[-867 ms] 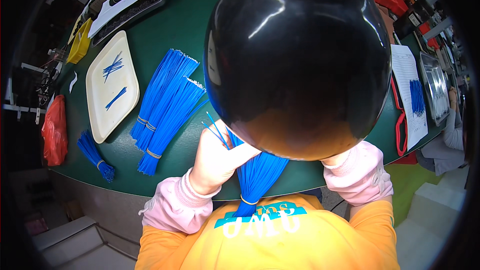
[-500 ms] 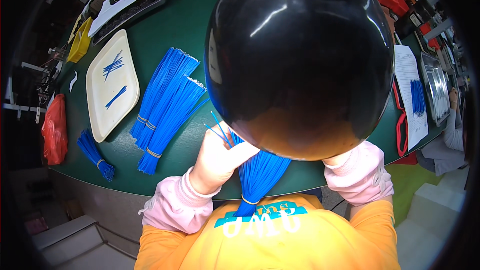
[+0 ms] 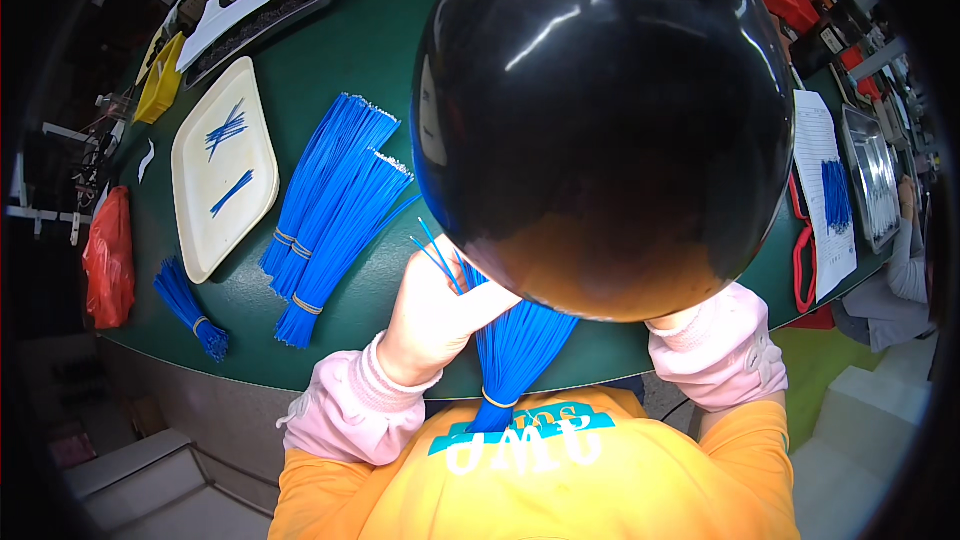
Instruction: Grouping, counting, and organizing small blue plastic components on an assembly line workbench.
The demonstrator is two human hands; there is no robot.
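My left hand is closed around the upper part of a bundle of blue wires, beside a large glossy black dome. A few loose blue wires stick out between its thumb and fingers. The bundle's lower end, tied with a tan band, rests against my orange shirt. Of my right hand only the wrist edge shows below the dome; its fingers and whatever they touch are hidden. The black dome, shaped like a lamp shade, also covers the far end of the bundle.
Banded blue wire bundles lie left of my hand, with a smaller bundle farther left. A cream tray holds short blue wires. Red-handled scissors and a paper sheet with wires lie at right, near a metal tray.
The black dome sits very slightly farther right in the view. My left hand keeps its hold on the wires, the loose ends shifting only a little.
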